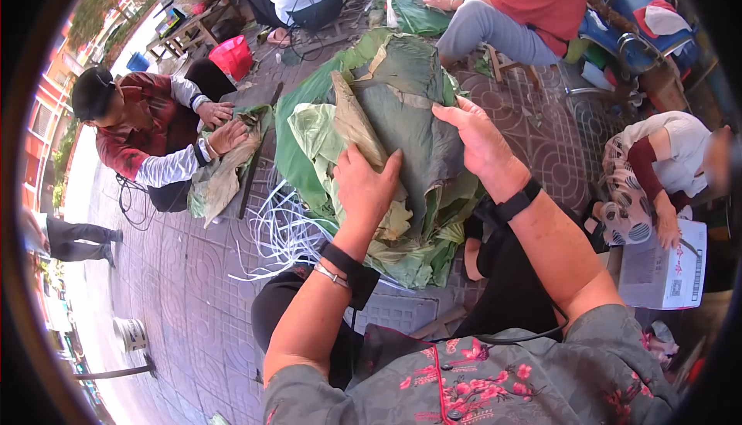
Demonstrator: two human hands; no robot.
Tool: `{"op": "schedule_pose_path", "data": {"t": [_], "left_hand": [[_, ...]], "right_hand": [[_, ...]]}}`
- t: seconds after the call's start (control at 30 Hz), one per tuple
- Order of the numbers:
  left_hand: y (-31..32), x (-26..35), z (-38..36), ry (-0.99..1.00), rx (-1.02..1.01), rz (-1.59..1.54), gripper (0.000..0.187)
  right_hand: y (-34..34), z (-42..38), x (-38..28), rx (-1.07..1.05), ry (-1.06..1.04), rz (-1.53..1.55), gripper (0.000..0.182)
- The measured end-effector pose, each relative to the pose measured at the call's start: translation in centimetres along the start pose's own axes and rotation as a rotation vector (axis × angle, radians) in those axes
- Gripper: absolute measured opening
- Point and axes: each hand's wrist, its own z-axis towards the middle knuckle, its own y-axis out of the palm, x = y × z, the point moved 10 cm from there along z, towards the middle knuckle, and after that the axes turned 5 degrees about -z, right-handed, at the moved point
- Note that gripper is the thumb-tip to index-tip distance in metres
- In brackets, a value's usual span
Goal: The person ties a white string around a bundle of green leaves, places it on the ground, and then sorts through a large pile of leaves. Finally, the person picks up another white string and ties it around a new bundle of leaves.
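A big stack of large green leaves [402, 108] lies in front of me on the paved ground. My left hand [367, 189] rests flat on the near side of the stack, fingers pressing a folded pale leaf [355, 119]. My right hand [479, 135] grips the right edge of the top dark green leaf, thumb over it. Both wrists wear black bands.
White plastic strips [282, 235] lie loose on the ground left of the stack. A person in a red patterned jacket [143, 127] handles leaves at left. Others sit at the back and right. A red bucket [232, 55] and a white box [665, 266] stand nearby.
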Motion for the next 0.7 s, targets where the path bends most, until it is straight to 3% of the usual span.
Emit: {"op": "schedule_pose_path", "data": {"t": [0.07, 0.2, 0.3, 0.7], "left_hand": [[0.9, -2.2, 0.8, 0.107, 0.102, 0.003, 0.059], [0.8, -6.0, 2.8, -0.008, -0.047, -0.744, 0.027], [-2.6, -6.4, 3.6, -0.173, -0.216, -0.998, 0.027], [-13.4, -11.3, 7.7, -0.118, -0.106, -1.025, 0.027]], "right_hand": [[-1.0, 0.2, 0.0, 0.036, 0.001, -0.017, 0.022], [-3.8, 0.8, -0.5, 0.144, -0.066, -0.176, 0.024], [-4.1, 0.5, -1.8, 0.198, -0.140, -0.276, 0.025], [-4.0, 0.9, -2.0, 0.178, -0.204, -0.316, 0.026]]}}
